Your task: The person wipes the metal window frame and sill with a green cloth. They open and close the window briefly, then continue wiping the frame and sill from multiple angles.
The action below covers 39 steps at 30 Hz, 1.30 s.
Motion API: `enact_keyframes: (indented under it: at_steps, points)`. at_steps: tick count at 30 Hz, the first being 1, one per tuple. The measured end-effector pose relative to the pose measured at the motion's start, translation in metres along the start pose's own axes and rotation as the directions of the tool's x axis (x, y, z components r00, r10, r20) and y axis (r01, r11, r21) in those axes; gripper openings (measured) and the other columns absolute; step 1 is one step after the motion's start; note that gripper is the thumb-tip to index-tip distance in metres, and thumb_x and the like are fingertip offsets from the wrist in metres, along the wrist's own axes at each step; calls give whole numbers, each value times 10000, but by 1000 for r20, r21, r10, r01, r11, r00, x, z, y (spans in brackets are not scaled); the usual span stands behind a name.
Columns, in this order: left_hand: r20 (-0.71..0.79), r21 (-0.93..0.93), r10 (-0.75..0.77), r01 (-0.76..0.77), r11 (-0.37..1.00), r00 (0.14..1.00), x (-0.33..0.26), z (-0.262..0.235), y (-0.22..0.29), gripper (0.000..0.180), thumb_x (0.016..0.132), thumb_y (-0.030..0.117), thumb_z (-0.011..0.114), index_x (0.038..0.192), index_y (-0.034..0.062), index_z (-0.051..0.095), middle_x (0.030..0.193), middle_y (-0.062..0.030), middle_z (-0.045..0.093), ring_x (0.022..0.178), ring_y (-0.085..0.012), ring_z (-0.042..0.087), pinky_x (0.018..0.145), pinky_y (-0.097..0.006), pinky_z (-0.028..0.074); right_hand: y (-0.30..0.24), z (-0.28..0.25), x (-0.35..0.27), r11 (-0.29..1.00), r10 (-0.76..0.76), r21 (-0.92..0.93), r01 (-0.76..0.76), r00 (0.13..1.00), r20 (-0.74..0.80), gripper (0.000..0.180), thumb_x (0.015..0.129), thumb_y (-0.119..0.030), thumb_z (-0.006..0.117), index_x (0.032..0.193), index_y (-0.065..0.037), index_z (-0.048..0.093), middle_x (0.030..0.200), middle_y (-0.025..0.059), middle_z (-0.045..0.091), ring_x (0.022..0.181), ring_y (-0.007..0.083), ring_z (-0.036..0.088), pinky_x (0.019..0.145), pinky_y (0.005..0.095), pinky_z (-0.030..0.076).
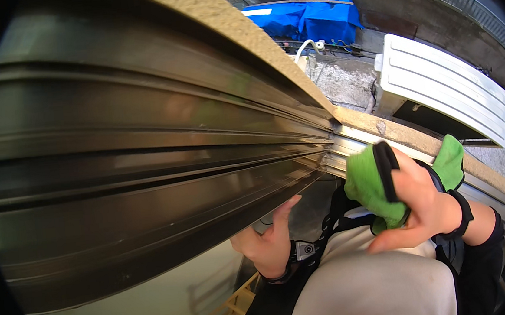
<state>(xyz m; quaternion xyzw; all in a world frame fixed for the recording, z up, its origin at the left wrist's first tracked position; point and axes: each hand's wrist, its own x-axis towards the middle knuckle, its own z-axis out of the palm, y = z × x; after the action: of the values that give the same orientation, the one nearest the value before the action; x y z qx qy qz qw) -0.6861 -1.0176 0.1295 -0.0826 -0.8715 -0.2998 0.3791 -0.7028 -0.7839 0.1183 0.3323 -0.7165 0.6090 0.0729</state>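
Observation:
My right hand (pixel 424 202) is closed on a green cloth (pixel 367 183) with black edging. One bunch of the cloth lies by the corner of the metal window frame, and another end sticks out beyond my wrist over the sill. My left hand (pixel 267 247) is at the inner edge of the dark metal side frame (pixel 149 222), its thumb stretched up and apart from the fingers. The frame hides part of those fingers; nothing shows in that hand. Long grooves run along the side frame and meet the silvery sill track (pixel 348 142) at the corner.
Outside the window stand a white outdoor air-conditioner unit (pixel 440 85) and a bundle under blue sheeting (pixel 306 18). A rough beige wall edge (pixel 253 42) borders the frame. Indoors, a wooden piece of furniture (pixel 236 305) stands low by a pale wall.

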Motion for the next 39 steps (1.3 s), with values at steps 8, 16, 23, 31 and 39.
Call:
enact_keyframes:
  at_steps: [8, 16, 23, 31, 39]
  points:
    - [84, 118, 35, -45, 992, 996, 0, -1, 4, 468, 691, 121, 904, 1067, -47, 681, 943, -140, 732, 813, -301, 699, 760, -359, 540, 7, 25, 42, 905, -59, -416, 92, 994, 91, 456, 785, -126, 648, 1225, -244, 622, 835, 28, 427, 691, 173, 546, 459, 277, 446]
    - [125, 102, 26, -39, 994, 992, -3, -2, 2, 478, 689, 73, 876, 1100, -43, 662, 1009, -138, 692, 881, -295, 648, 820, -376, 506, 33, 25, 29, 767, 18, -619, 166, 960, 280, 450, 812, -141, 589, 1239, -282, 622, 883, 21, 459, 763, 174, 540, 495, 258, 497]
    - [143, 64, 5, -14, 998, 990, -7, -3, -1, 558, 637, -13, 844, 1147, -39, 619, 1091, -142, 603, 986, -313, 531, 922, -397, 416, 71, 22, 8, 678, 74, -694, 243, 916, 393, 488, 826, -145, 585, 1284, -311, 604, 909, 21, 481, 770, 180, 554, 512, 275, 511]
    - [134, 54, -4, -3, 999, 991, -5, -2, -1, 511, 640, 3, 854, 1101, -32, 637, 1050, -128, 619, 958, -310, 537, 890, -395, 429, 66, 21, 16, 721, 44, -652, 235, 923, 382, 471, 817, -129, 598, 1255, -301, 621, 909, 31, 480, 773, 188, 545, 524, 282, 514]
    - [152, 84, -49, 36, 996, 987, -6, -6, 4, 525, 692, 73, 858, 1152, -22, 623, 1116, -152, 632, 995, -341, 575, 901, -410, 446, 22, 23, 42, 748, -43, -627, 216, 959, 279, 474, 772, -115, 614, 1218, -274, 635, 903, 31, 473, 790, 190, 528, 540, 267, 491]
